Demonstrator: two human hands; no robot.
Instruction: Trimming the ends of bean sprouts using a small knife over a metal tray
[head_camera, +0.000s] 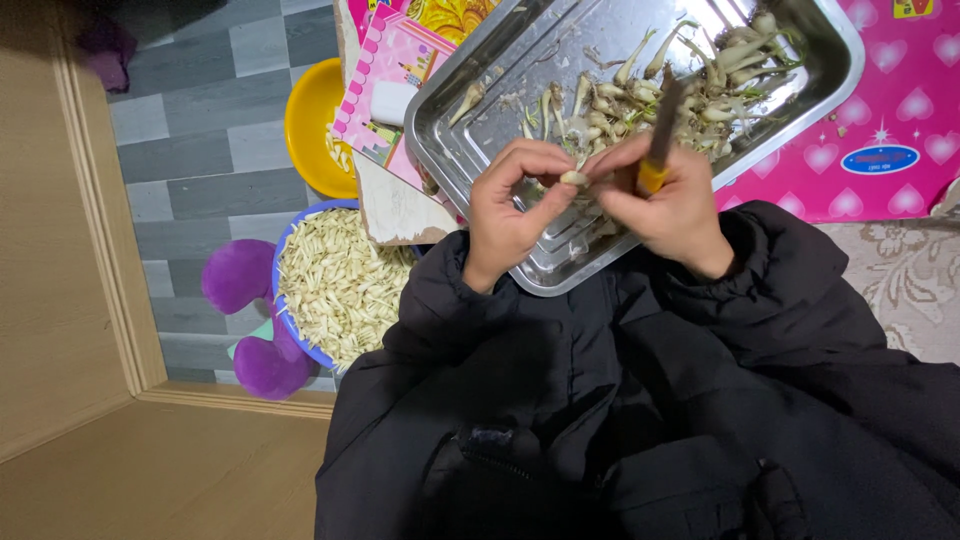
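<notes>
Two hands, one bulb: left hand (510, 205) pinches the small pale bulb (574, 178), its axis unclear. Right hand (672, 200) grips one yellow-handled knife (660, 140), blade pointing up over one steel tray (470, 150).

We look steeply down from our head, close above our left hand (510, 205) and right hand (665, 195), floor to their left.

We're in a home here, down low on the floor: grey plank flooring (210, 150) edged by a wooden skirting (105, 220), a patterned rug (905, 275), a pink heart-print mat (880, 110), a steel tray (500, 130) of bulbs, and plastic bowls, yellow (305, 115) and blue (283, 262).
</notes>
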